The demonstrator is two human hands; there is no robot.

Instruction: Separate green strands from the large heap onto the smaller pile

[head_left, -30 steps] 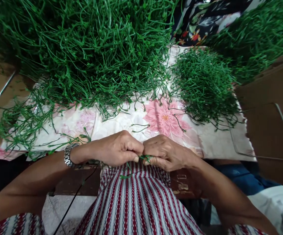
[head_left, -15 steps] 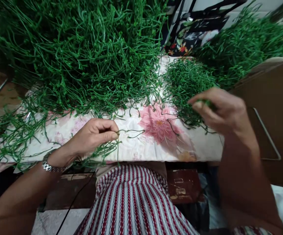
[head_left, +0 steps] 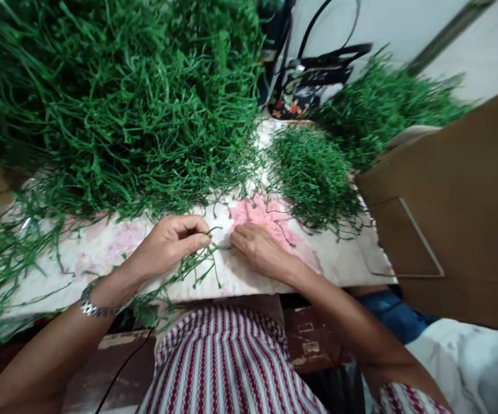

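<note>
My left hand (head_left: 175, 244), with a metal watch at its wrist, pinches thin green stems (head_left: 217, 229) between thumb and forefinger. Some stems hang below its fingertips. Just to the right, over the pink flower print of the cloth (head_left: 249, 276), my right hand (head_left: 260, 247) has its fingers pressed together at the end of a thin stem. Its fingertips are partly hidden. Behind both hands rises a large pile of green stems (head_left: 145, 115). A smaller heap (head_left: 313, 172) lies on the cloth to the right.
A cardboard box (head_left: 460, 218) stands at the right, with another green pile (head_left: 395, 103) behind it. At the back is a floral bag (head_left: 296, 100) with black handles. Loose stems (head_left: 7, 259) lie at the left edge.
My right hand has come left and down from the small heap to beside my left hand. My left hand has stayed nearly in place. The view has shifted to the right.
</note>
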